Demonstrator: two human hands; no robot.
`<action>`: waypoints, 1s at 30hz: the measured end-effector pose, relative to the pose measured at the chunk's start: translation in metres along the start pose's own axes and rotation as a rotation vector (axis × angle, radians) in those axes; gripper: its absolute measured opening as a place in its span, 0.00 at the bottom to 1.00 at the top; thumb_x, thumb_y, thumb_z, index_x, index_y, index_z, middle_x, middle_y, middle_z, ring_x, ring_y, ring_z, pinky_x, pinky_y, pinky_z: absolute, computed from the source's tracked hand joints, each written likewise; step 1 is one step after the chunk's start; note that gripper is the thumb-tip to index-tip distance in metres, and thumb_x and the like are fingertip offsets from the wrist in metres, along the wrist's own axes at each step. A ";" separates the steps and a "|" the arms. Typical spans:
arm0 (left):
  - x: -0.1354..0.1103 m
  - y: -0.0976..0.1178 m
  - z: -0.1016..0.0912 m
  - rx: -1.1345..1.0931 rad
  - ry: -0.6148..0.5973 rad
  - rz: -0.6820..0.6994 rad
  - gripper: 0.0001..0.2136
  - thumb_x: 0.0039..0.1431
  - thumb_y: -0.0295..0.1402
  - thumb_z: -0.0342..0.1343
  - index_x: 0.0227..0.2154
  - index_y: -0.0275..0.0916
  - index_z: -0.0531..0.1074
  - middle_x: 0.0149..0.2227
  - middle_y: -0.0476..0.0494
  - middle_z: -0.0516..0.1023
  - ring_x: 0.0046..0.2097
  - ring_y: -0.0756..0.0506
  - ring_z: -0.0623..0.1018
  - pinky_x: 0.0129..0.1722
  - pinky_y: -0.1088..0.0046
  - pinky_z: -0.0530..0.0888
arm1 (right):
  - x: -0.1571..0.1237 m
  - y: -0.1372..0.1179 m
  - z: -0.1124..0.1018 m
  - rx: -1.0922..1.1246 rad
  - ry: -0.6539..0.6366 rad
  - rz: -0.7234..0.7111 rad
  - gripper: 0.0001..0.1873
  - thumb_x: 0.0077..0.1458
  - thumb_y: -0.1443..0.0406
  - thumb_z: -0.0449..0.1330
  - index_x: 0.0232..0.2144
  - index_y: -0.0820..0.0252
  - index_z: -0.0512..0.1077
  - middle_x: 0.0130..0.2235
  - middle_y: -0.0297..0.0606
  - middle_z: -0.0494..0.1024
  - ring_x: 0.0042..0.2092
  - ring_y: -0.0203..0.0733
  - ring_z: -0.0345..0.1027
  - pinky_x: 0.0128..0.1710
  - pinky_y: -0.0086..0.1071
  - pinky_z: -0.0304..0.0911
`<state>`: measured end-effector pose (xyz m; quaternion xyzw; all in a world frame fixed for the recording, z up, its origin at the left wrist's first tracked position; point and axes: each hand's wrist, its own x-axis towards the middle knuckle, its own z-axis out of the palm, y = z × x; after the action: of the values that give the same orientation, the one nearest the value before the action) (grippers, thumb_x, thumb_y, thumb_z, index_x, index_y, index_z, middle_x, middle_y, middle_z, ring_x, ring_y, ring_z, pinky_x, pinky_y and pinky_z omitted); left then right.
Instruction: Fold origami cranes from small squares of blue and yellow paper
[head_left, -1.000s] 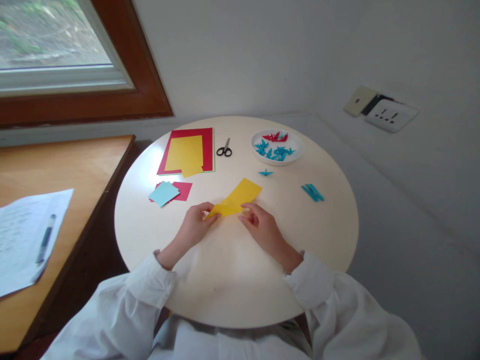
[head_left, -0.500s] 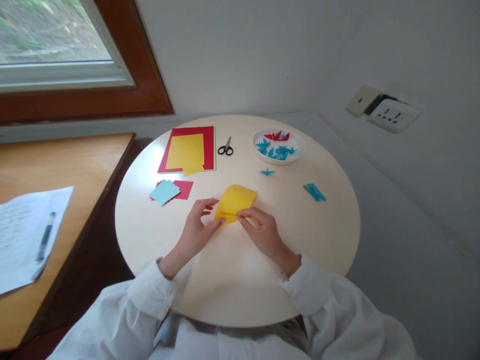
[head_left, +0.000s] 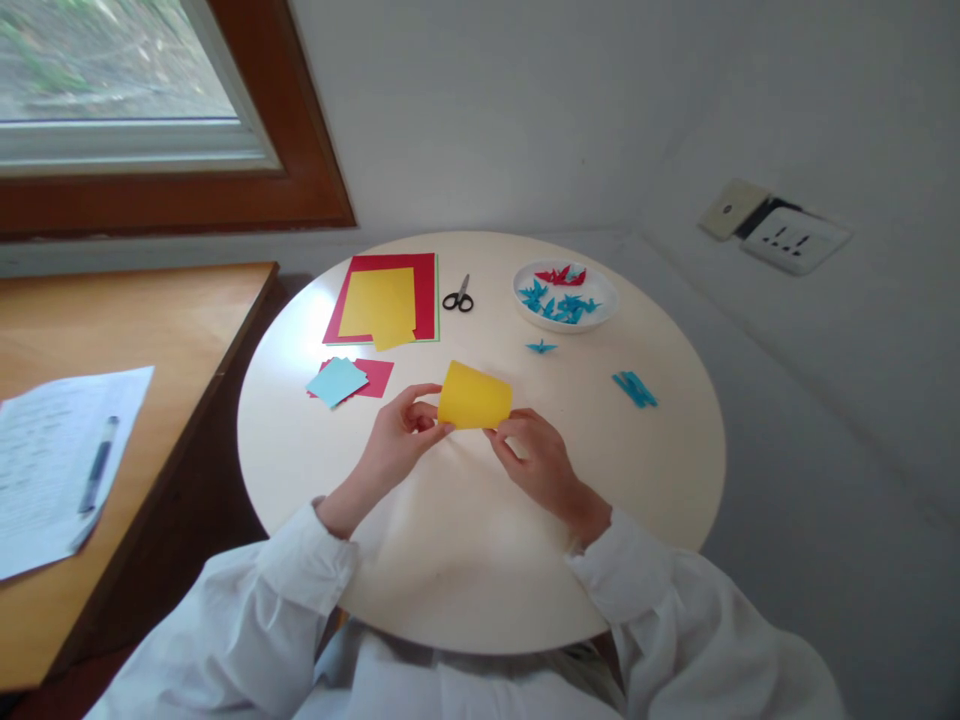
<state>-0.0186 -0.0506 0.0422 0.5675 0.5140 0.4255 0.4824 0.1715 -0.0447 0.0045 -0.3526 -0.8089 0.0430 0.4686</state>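
Between my hands, over the middle of the round table, a sheet of yellow paper (head_left: 475,396) is bent into a curve. My left hand (head_left: 403,432) pinches its left side near the lower corner, thumb in front. At the lower right corner, my right hand (head_left: 536,455) grips the sheet between thumb and fingers. Part of my fingers is hidden behind the paper. To the left of my left hand lie small light-blue paper squares (head_left: 337,382) on red paper squares (head_left: 376,376). Beyond the sheet, a single blue paper crane (head_left: 541,347) rests on the table.
Larger red sheets (head_left: 427,300) and yellow sheets (head_left: 379,300) lie at the back left, beside black-handled scissors (head_left: 459,295). A white dish (head_left: 523,310) holds several blue and red cranes. Blue folded strips (head_left: 635,389) lie right. A pen (head_left: 99,463) rests on paper on the wooden desk (head_left: 187,310).
The yellow sheet has been lifted and turned, and its curved face now shows toward me. My right hand has shifted slightly right along its lower edge. The whole view has moved a little.
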 end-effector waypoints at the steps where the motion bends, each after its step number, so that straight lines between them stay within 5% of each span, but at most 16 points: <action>1: 0.000 0.000 0.000 0.023 0.008 0.025 0.17 0.46 0.35 0.61 0.41 0.37 0.70 0.28 0.47 0.76 0.29 0.49 0.73 0.29 0.73 0.70 | 0.001 0.001 -0.001 0.002 0.006 -0.033 0.08 0.54 0.72 0.55 0.27 0.53 0.63 0.28 0.32 0.76 0.31 0.37 0.71 0.32 0.34 0.67; 4: -0.003 0.000 0.001 0.090 0.055 0.149 0.07 0.49 0.34 0.59 0.30 0.37 0.73 0.32 0.44 0.78 0.33 0.47 0.75 0.35 0.70 0.72 | 0.003 -0.001 -0.003 0.036 0.067 -0.048 0.10 0.53 0.71 0.58 0.32 0.52 0.61 0.35 0.36 0.77 0.39 0.41 0.72 0.37 0.38 0.68; 12: -0.012 -0.026 0.003 0.448 0.154 0.459 0.04 0.54 0.30 0.54 0.30 0.40 0.74 0.34 0.43 0.79 0.37 0.44 0.76 0.37 0.67 0.72 | -0.008 0.001 -0.003 0.160 0.114 0.299 0.21 0.51 0.66 0.60 0.45 0.52 0.57 0.44 0.41 0.73 0.47 0.44 0.70 0.43 0.42 0.68; 20: -0.007 -0.050 0.000 0.894 -0.103 0.565 0.13 0.54 0.21 0.47 0.36 0.40 0.74 0.40 0.42 0.79 0.41 0.45 0.76 0.46 0.61 0.67 | -0.017 0.019 -0.010 -0.031 -0.333 -0.027 0.09 0.53 0.73 0.55 0.34 0.56 0.70 0.41 0.40 0.76 0.45 0.43 0.69 0.46 0.42 0.64; 30: -0.018 -0.052 -0.005 0.918 -0.206 0.527 0.13 0.59 0.27 0.47 0.44 0.41 0.72 0.47 0.41 0.76 0.48 0.43 0.73 0.52 0.57 0.58 | -0.020 0.021 -0.008 -0.070 -0.463 -0.031 0.12 0.51 0.72 0.57 0.38 0.57 0.73 0.43 0.42 0.76 0.46 0.44 0.68 0.46 0.41 0.61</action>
<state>-0.0341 -0.0677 -0.0080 0.8685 0.4373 0.2060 0.1097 0.1954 -0.0431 -0.0139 -0.3367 -0.9012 0.0875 0.2584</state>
